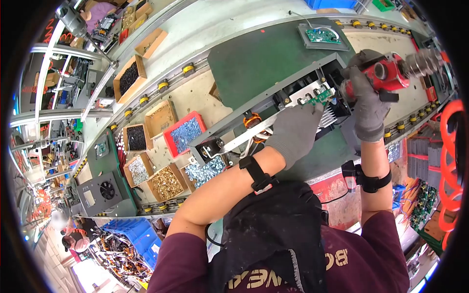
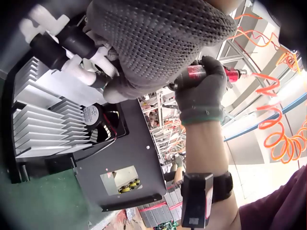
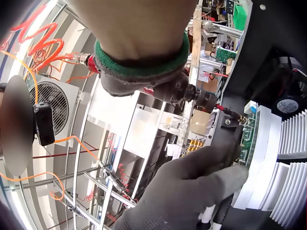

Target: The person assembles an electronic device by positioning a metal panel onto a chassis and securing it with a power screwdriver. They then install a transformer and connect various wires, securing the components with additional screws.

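In the head view my gloved left hand [image 1: 295, 132] lies over a long grey metal chassis [image 1: 273, 95], fingertips at a green circuit board [image 1: 322, 96] beside silver heatsink fins. My right hand [image 1: 367, 105] grips a red power driver [image 1: 391, 73] at the chassis's right end. The right wrist view has the driver [image 3: 204, 99] running to a bit at the upper end of the board [image 3: 247, 139]; fingers of my left hand [image 3: 182, 191] touch the board lower down. In the left wrist view my left hand [image 2: 158, 45] partly hides the parts beneath it.
Boxes of small parts, including a red tray [image 1: 184, 133], stand left of the chassis. Another circuit board [image 1: 322, 35] sits on the green mat [image 1: 254, 58] behind. A fan panel [image 1: 100, 194] lies farther left, and coiled red hose [image 1: 450, 171] hangs at the right.
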The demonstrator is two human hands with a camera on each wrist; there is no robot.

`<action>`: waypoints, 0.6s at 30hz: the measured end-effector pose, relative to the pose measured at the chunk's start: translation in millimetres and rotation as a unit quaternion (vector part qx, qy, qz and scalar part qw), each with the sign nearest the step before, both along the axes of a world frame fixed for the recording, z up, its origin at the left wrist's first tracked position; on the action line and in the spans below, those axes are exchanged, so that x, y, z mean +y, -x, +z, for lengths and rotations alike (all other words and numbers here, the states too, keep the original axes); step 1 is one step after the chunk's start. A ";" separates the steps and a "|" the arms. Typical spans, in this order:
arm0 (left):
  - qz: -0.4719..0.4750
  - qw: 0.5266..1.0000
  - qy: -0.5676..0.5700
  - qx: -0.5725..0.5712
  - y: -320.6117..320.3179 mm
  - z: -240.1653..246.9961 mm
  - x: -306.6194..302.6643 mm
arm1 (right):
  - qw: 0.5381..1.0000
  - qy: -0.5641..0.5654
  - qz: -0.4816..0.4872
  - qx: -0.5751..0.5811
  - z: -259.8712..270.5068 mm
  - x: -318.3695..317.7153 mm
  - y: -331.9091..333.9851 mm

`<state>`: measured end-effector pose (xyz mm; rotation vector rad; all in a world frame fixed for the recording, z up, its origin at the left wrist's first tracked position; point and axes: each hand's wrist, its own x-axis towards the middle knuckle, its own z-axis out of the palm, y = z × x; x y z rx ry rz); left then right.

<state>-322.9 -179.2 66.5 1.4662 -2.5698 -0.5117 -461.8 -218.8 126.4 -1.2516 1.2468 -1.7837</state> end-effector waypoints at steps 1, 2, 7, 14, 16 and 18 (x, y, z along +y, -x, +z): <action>-0.032 0.999 0.012 -0.032 0.0 -2.2 0.5 | 0.999 -0.031 0.022 0.023 4.4 -1.4 -0.9; -0.030 0.999 0.014 -0.032 0.7 -5.6 0.8 | 0.996 -0.060 0.044 0.047 7.0 -3.4 -2.2; -0.060 0.991 0.118 -0.033 6.3 -12.3 8.8 | 0.990 -0.090 0.061 0.094 -5.5 -12.2 1.8; -0.002 0.981 0.182 0.067 8.9 -29.1 16.7 | 0.881 0.071 0.084 0.460 -70.9 -21.3 90.7; -0.041 0.997 0.064 -0.012 0.4 -11.9 9.2 | 0.891 0.068 0.137 0.426 -83.0 -32.8 110.2; 0.026 0.996 0.086 0.011 -23.4 -9.0 21.2 | 0.963 -0.046 0.207 0.166 -53.2 -35.5 104.9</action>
